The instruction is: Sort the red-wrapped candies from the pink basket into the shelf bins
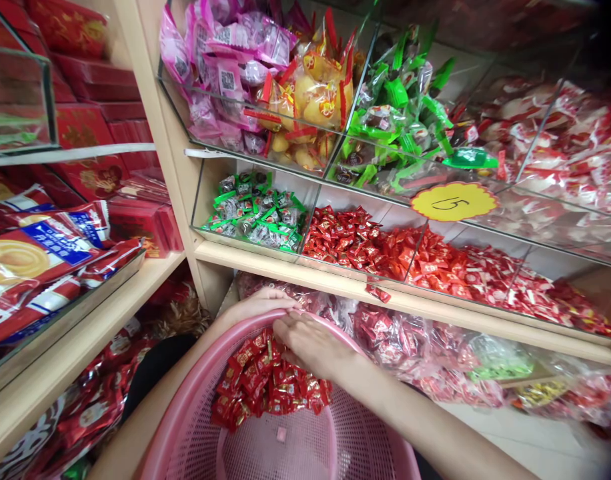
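Observation:
A pink plastic basket (195,413) sits low in front of me with a heap of small red wrapped candies (260,387) in it. My left hand (258,303) curls over the basket's far rim, gripping it. My right hand (310,343) reaches into the basket, fingers bent down among the red candies at the top of the heap; what lies under the fingertips is hidden. Just above, a clear shelf bin (385,280) holds the same kind of red candies.
Clear bins hold green-wrapped sweets (258,210), pink and yellow packets (265,73), and more red-and-white ones at right. A yellow price tag (453,201) reads 5. Bagged sweets (435,360) lie under the wooden shelf (335,283). Red boxes and snack packs (40,253) fill the left shelves.

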The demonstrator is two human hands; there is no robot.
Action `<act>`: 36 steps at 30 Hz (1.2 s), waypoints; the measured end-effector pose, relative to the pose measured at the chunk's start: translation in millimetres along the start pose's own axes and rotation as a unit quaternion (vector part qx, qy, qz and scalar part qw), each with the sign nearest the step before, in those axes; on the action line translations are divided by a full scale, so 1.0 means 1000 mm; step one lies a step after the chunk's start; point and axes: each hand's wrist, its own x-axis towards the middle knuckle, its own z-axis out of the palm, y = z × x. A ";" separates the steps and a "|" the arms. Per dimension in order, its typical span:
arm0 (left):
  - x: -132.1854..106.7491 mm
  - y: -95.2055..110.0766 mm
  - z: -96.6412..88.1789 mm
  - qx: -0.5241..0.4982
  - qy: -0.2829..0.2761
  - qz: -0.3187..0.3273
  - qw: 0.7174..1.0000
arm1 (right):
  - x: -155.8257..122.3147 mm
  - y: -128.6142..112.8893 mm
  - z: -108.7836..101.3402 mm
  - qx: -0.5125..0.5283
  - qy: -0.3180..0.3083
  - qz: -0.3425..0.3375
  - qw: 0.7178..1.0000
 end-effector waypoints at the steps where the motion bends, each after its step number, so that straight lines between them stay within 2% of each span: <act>1: 0.000 0.000 0.000 -0.002 -0.001 -0.002 1.000 | -0.001 0.000 0.001 0.004 0.005 0.003 1.000; 5: 0.000 -0.001 0.000 -0.014 0.003 0.000 1.000 | -0.008 0.003 -0.004 0.038 0.042 -0.002 0.998; 9: 0.000 -0.002 0.000 0.000 0.019 -0.002 1.000 | -0.017 0.019 -0.034 0.078 0.125 0.018 0.989; 11: -0.002 -0.001 0.001 -0.005 0.010 -0.011 1.000 | -0.022 0.038 -0.054 0.080 0.186 0.071 0.977; 14: -0.003 0.003 0.002 0.009 0.003 -0.015 1.000 | -0.026 0.080 -0.078 0.039 0.245 0.199 0.948; 16: -0.003 0.004 0.001 0.036 0.002 -0.013 0.999 | -0.026 0.109 -0.086 0.012 0.232 0.294 0.927; 18: -0.003 0.004 -0.001 0.053 0.002 -0.007 0.999 | -0.024 0.134 -0.087 0.002 0.177 0.373 0.911; 20: -0.003 0.005 -0.002 0.062 0.004 -0.002 0.998 | -0.020 0.150 -0.084 0.002 0.120 0.419 0.900; 22: -0.003 0.006 -0.002 0.069 0.006 -0.003 0.998 | -0.016 0.156 -0.080 0.004 0.089 0.438 0.895; 27: -0.002 0.005 -0.001 0.048 -0.001 -0.005 0.999 | -0.009 0.154 -0.078 0.000 0.072 0.456 0.887; 36: -0.002 0.005 0.001 0.034 0.006 -0.010 0.999 | -0.008 0.159 -0.078 0.001 0.076 0.468 0.880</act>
